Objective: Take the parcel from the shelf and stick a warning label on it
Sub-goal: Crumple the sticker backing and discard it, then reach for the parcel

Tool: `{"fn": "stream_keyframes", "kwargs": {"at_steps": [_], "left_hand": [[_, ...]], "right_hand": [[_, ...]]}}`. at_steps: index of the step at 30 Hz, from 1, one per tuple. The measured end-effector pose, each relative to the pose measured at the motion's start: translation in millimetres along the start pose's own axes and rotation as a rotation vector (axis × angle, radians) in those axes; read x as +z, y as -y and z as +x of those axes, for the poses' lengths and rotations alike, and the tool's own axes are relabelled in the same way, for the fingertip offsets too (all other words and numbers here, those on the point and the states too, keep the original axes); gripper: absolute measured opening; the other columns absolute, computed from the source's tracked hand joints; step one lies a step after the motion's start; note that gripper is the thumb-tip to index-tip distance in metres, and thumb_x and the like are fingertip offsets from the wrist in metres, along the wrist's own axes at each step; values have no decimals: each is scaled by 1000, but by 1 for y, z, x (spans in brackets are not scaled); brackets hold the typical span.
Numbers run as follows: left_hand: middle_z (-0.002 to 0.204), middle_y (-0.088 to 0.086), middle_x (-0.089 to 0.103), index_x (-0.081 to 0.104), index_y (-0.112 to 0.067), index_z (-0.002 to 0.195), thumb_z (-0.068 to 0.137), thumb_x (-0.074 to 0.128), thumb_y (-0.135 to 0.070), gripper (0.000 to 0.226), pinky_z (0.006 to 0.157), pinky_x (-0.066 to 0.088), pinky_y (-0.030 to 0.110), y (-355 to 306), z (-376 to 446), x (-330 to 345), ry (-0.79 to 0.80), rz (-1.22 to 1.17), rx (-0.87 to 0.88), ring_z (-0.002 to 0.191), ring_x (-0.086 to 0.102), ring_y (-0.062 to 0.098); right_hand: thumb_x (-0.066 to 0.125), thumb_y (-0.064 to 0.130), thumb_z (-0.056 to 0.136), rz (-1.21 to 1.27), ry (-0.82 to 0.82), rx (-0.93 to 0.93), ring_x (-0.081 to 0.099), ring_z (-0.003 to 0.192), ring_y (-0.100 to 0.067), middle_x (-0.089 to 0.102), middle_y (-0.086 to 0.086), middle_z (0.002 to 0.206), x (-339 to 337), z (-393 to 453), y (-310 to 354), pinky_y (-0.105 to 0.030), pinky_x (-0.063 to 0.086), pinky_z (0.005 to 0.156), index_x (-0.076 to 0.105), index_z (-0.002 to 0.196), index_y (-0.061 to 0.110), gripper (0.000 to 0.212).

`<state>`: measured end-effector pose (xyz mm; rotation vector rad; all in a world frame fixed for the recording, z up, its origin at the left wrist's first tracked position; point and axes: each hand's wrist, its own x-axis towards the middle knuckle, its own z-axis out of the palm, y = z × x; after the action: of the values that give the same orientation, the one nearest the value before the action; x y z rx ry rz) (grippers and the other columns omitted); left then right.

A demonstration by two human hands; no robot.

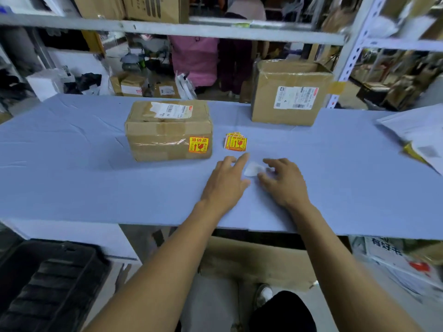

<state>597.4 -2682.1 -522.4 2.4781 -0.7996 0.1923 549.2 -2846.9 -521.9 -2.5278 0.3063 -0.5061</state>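
Two parcels [169,130] [288,92], two hands [226,182] [284,182]

- Parcel warehouse / packing station.
- Metal shelving [345,68] stacked with cartons [153,7].
- Bench [72,178]: taped, labelled parcels [167,130], fragile stickers [236,141].

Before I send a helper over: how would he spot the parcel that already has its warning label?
On the blue table, two cardboard boxes stand. Take the lower, taped parcel on the left, beside the sticker stack. Only it carries a yellow warning label on its front.
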Motion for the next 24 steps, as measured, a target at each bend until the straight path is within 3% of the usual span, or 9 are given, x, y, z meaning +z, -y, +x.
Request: {"fn": "stream_keyframes", "kwargs": {"at_steps": [2,5,7,11,14,17,22,24], "left_hand": [[131,11,61,43,-21,146,92,62,-22,57,100,44,45,-10,7,6,40,-14,9,122,49,34],[99,8,76,74,-16,104,86,64,-12,21,84,51,39,-21,9,7,-30,-213,-58,99,65,30],[85,6,77,77,-12,87,85,66,-11,12,76,51,32,-28,3,4,-74,-353,-137,84,68,21],[57,0,64,71,-3,78,89,70,-15,16,58,45,23,-45,-19,-4,-85,-683,-261,49,55,2],[66,9,67,66,-8,80,88,71,-7,9,67,56,27,-59,-40,-16,-42,-1006,-373,60,64,14],[88,8,73,73,-19,80,84,73,-2,18,85,56,32,-64,-57,-23,54,-1007,-377,88,68,24],[100,11,71,71,-10,98,89,68,-5,10,75,59,26,-75,-77,-40,63,-976,-303,88,68,21],[102,12,73,71,-10,98,90,67,-6,10,79,61,29,-80,-82,-45,42,-1005,-291,90,71,21]], "right_hand": [[61,28,89,-69,74,-130,59,98,-33,70,-7,109,1,-2,4,-38,47,84,74,109,22,24],[61,19,90,20,103,-157,64,89,-28,73,-6,96,-7,-9,10,-34,46,75,77,94,22,17],[60,17,90,79,93,-126,68,87,-24,75,-5,93,-14,-21,11,-35,50,76,76,90,18,16],[64,19,91,428,32,43,68,80,-18,69,0,100,-31,-53,15,-29,55,70,66,98,14,8],[64,16,91,564,54,127,65,68,-8,72,0,81,-41,-70,22,-22,51,66,71,88,10,10],[65,10,91,687,90,244,62,59,-2,71,-3,71,-51,-86,32,-15,47,59,71,85,1,13],[57,0,94,1088,163,346,66,66,-14,67,-12,78,-69,-108,48,-18,57,66,64,92,0,7],[56,0,95,1216,187,388,67,71,-15,67,-13,82,-75,-112,52,-20,59,72,62,94,3,7]]}}
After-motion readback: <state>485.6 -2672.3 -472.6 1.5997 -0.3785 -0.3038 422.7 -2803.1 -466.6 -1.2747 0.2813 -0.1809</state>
